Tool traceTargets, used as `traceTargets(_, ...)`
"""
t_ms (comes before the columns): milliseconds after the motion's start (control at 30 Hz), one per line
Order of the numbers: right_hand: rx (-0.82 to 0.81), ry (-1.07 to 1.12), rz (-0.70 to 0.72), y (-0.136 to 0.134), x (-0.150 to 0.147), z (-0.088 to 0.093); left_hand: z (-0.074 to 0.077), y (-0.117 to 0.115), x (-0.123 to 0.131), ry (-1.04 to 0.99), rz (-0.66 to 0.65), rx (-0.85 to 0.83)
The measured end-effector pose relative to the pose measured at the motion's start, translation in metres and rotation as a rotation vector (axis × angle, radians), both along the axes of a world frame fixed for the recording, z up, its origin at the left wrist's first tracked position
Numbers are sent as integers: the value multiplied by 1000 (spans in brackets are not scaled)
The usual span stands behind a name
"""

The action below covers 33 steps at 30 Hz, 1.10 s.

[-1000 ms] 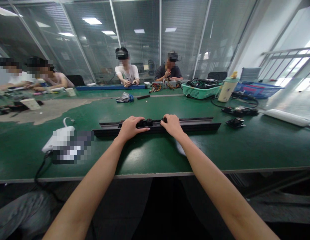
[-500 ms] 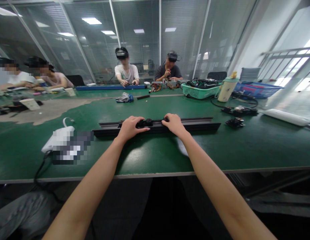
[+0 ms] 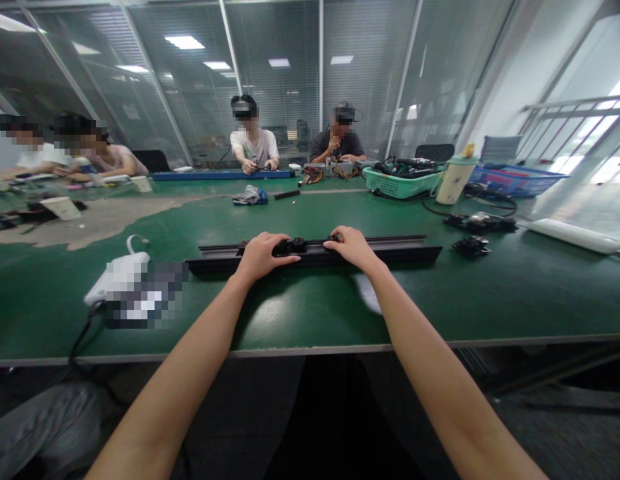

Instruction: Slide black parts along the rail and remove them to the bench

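Observation:
A long black aluminium rail [image 3: 390, 252] lies crosswise on the green bench top [image 3: 515, 300], straight ahead of me. My left hand [image 3: 263, 257] is curled over a small black block [image 3: 290, 247] on the rail, gripping it. My right hand [image 3: 353, 244] rests farther along, with its fingertips on a second small black block [image 3: 333, 238]. Both forearms reach out from the bench's near edge [image 3: 310, 348].
A white power adapter [image 3: 121, 277] with a black cable lies left of the rail, beside a pixelated object. Circuit boards [image 3: 479, 223] lie to the right. Farther off are a teal basket [image 3: 397, 183], a bottle and co-workers handling parts.
My right hand has shifted slightly to the right along the rail and lies flatter. My left hand stays on its block, and the rail has not visibly moved.

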State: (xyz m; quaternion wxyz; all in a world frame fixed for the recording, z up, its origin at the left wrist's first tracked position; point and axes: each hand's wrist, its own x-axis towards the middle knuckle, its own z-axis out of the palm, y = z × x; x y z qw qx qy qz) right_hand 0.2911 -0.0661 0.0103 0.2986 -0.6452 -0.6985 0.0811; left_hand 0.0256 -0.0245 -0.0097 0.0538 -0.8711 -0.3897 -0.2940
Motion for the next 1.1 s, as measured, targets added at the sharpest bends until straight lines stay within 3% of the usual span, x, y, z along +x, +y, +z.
traceTargets(1100, 6, -70, -31, -2, 4, 3, 0, 0, 1, -1, 7, 12)
